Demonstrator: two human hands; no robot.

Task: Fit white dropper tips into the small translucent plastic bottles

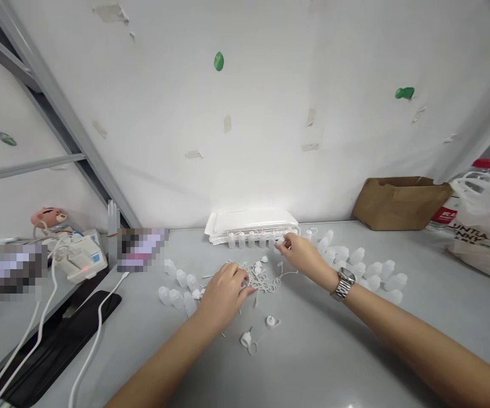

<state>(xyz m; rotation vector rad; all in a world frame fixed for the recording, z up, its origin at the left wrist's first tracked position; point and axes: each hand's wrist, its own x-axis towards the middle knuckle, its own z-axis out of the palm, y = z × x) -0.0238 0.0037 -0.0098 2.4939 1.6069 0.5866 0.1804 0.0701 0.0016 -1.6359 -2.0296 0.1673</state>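
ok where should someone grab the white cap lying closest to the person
Probably pinch the white cap by its thick body, coming from its left: that side looks open, while the loop lies on its right and a thin dark tip seems to point away.

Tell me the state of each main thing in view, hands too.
Small translucent plastic bottles in the row: upright.
Loose translucent plastic bottles, right: mostly lying.
White looped cords: tangled.
Brown paper box: open.
Red-capped plastic bottle: closed.
White plastic power unit: light on.
Silver metal wristwatch: worn.
Left hand: open, by the cords.
Right hand: at the row, grip unclear.
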